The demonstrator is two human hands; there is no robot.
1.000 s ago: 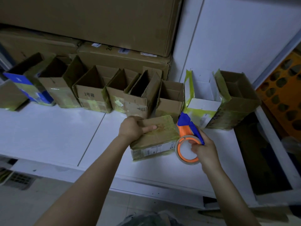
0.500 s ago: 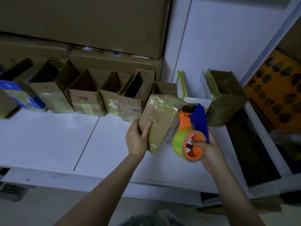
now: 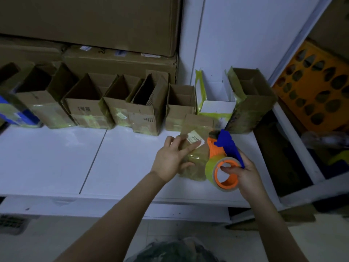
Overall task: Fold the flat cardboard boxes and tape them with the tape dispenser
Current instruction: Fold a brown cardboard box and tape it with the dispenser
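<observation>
**Hands on box and tape dispenser**

The small cardboard box [image 3: 196,148], glossy with yellowish tape and carrying a white label, lies on the white surface [image 3: 56,157] toward its right end. Its far end sits just in front of the row of folded boxes [image 3: 113,110] that stands open-topped along the back edge.

The left hand [image 3: 173,157] rests on the box with its fingers straight and spread, clasping nothing; its thumb lies at the box's near left side.

The right hand [image 3: 243,174] grips the tape dispenser [image 3: 222,152], with fingertips curled into the orange core of the yellow-green roll and the blue handle running up from the palm. The dispenser's orange head sits against the box's right side, beside the label.

A white box [image 3: 217,106] stands near the right end of the row. Large cartons [image 3: 120,69] are stacked behind the row, and an orange crate [image 3: 311,87] with holes lies beyond the surface's right edge.
</observation>
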